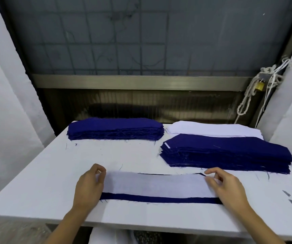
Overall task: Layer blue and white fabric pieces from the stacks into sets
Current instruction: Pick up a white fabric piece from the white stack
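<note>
A white fabric piece (pixel 155 184) lies flat on a blue piece (pixel 159 198), whose lower edge shows as a dark strip along the table's near side. My left hand (pixel 89 186) pinches the white piece's left end between thumb and fingers. My right hand (pixel 227 186) rests on its right end with curled fingers touching the corner. Behind stand a blue stack (pixel 115 128) at the back left, a larger blue stack (pixel 226 152) at the right, and a white stack (pixel 212 129) at the back right.
The white table (pixel 36 182) ends close to me at its front edge. Two small dark fabric scraps (pixel 290 198) lie at the right. A metal shutter and a knotted rope with a padlock (pixel 259 86) stand behind the table.
</note>
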The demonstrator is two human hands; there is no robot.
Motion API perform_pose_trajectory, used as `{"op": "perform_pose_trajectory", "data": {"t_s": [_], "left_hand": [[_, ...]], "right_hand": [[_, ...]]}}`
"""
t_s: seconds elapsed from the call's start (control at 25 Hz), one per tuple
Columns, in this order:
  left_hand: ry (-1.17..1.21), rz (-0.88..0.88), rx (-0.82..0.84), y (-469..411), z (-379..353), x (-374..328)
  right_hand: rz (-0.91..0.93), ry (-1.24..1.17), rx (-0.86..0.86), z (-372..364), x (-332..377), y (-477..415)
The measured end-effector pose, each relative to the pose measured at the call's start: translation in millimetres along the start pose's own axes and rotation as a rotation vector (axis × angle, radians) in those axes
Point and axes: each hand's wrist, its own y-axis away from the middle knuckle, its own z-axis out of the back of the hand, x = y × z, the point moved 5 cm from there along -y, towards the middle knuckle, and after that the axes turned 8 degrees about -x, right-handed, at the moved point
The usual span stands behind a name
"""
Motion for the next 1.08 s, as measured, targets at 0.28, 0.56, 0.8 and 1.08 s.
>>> {"op": "perform_pose_trajectory", "data": {"t_s": [0.28,0.56,0.8,1.08], "left_hand": [[-0.039,-0.054,0.02,1,-2,-4],[-0.105,-0.093,0.044,3,-3,-8],[-0.042,-0.162,0.02,-48,2,-67],[0.229,-0.124,0.275,-125,-76,-198]], "right_hand": [[0.081,0.223,-0.024,-3,6,1],[0.106,0.306,-0.063,-1,8,1],[0.148,0.202,-0.128,33,44,-55],[0.014,0.053,-0.067,23,58,-174]]}}
